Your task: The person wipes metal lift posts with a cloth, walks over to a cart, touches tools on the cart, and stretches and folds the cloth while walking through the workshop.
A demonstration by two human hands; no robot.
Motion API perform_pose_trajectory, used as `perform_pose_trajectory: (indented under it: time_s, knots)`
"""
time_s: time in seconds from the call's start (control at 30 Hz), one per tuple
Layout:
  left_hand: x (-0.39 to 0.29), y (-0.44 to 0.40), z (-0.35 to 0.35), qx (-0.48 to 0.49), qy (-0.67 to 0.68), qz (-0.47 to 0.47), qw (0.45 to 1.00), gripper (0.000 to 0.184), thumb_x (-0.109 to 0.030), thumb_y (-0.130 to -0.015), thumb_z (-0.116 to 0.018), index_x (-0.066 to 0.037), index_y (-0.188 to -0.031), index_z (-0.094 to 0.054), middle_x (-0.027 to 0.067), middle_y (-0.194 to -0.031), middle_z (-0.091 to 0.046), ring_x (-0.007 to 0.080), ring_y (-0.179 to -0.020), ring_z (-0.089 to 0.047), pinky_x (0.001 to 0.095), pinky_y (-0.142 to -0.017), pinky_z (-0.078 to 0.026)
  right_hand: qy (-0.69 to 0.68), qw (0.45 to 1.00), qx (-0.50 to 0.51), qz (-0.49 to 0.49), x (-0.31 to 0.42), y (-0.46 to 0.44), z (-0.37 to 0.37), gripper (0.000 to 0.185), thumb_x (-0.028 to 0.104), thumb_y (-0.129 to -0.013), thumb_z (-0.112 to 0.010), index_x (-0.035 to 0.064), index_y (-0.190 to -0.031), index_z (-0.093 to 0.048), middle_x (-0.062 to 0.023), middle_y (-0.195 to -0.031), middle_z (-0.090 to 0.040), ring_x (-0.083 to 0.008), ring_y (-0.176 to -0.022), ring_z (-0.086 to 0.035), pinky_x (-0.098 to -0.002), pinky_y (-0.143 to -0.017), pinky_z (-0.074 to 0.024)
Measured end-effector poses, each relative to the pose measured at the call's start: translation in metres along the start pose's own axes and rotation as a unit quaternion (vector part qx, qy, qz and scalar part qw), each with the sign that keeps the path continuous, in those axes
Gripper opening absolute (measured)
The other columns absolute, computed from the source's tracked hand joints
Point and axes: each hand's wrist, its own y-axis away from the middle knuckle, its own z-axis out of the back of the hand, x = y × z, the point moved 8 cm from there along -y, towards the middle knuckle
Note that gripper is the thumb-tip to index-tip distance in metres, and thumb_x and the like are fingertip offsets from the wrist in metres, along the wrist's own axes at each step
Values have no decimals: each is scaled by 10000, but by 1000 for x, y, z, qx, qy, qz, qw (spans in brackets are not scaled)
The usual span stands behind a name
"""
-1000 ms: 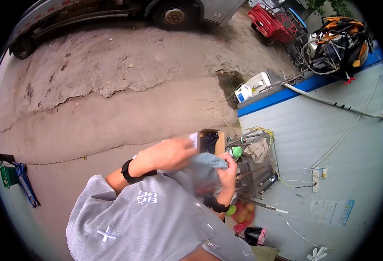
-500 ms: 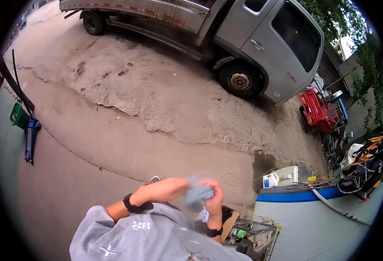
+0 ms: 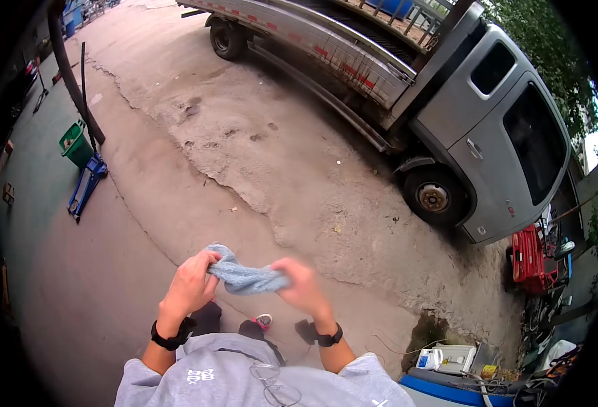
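A grey-blue cloth [image 3: 245, 277] is stretched, slightly twisted, between my two hands in front of my chest. My left hand [image 3: 192, 279] has its fingers closed on the cloth's left end. At the right end, my right hand [image 3: 300, 283] is closed round the cloth, its fingers blurred by motion. Both wrists wear black bands. Below the cloth, glasses [image 3: 275, 384] hang at the front of my grey shirt [image 3: 231, 370].
A silver truck [image 3: 482, 142] stands across the concrete ground, with a red cart [image 3: 533, 261] at its right. A green bin [image 3: 76, 146] and a blue floor jack [image 3: 87, 183] stand by a leaning post at the left. A white container [image 3: 430, 359] lies at the lower right.
The view has swung left and up, showing more of the truck and the left side. The cloth, bunched at my right side before, is now spread between both hands.
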Motion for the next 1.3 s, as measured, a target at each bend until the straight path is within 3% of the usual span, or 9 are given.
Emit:
perform_pose_trajectory:
  time_s: [0.07,0.2,0.37,0.47,0.6,0.73,0.87,1.03,1.3]
  knots:
    - [35,-2,21,-15,28,36,999,273,28,-774,-595,11,-1026,-492,170,-1048,-630,374,-904,-613,424,-813,-498,18,997,79,-11,-4,-23,-29,339,31,-751,-732,27,-1048,-569,-121,-938,-610,-284,-798,-615,-342,-694,-488]
    - [67,-42,37,30,29,-52,998,236,22,-782,-593,-4,-1010,-538,152,-971,-635,360,-892,-614,425,-794,-499,7,985,156,-70,-14,-46,-87,546,167,-761,-795,31,-1220,-532,-145,-1069,-604,-291,-976,-614,-367,-830,-490]
    - [77,-99,73,64,39,-247,966,205,-13,-776,-630,-26,-970,-566,107,-900,-597,298,-874,-612,389,-784,-498,-235,946,6,-223,-56,-58,-135,634,431,-922,-615,6,-1367,-458,-161,-1264,-581,-246,-1150,-567,-364,-953,-462]
    - [91,-115,114,54,16,-300,952,209,-31,-760,-653,-35,-952,-571,92,-883,-576,274,-871,-607,375,-780,-500,-285,919,-21,-271,-69,-104,-154,487,332,-944,-594,-1,-1295,-537,-124,-1155,-628,-198,-1060,-592,-321,-885,-474]
    - [154,-114,165,57,10,-249,967,180,-39,-764,-652,-42,-929,-580,88,-886,-579,275,-865,-603,379,-778,-500,-15,977,128,-170,-48,-193,-198,217,106,-865,-651,8,-1058,-668,-53,-892,-642,-138,-766,-588,-280,-658,-469]
    - [231,-90,190,121,19,-118,985,169,-38,-763,-643,-32,-920,-581,100,-914,-582,283,-880,-601,380,-776,-500,10,963,261,-71,-26,-245,-258,145,95,-848,-669,3,-959,-651,-64,-804,-577,-180,-705,-570,-296,-616,-459]
    - [279,-81,190,160,55,-14,985,304,-71,-757,-661,-33,-1047,-576,129,-983,-593,313,-951,-600,407,-816,-493,1,978,206,-41,-20,-283,-280,125,88,-884,-642,-2,-965,-614,-82,-957,-587,-179,-742,-595,-301,-656,-506]
    - [321,-82,194,233,67,51,969,468,-121,-777,-691,-50,-1207,-522,145,-1082,-602,327,-1057,-586,423,-893,-487,-101,975,151,-127,-29,-325,-300,100,38,-940,-567,-20,-1016,-595,-71,-1030,-622,-136,-821,-615,-272,-685,-549]
    - [394,-107,246,186,92,150,967,361,-318,-876,-671,-39,-1075,-559,126,-896,-576,311,-843,-584,414,-741,-479,-148,975,158,-52,-24,-441,-348,86,27,-939,-567,-21,-997,-610,-73,-954,-644,-109,-746,-589,-260,-674,-516]
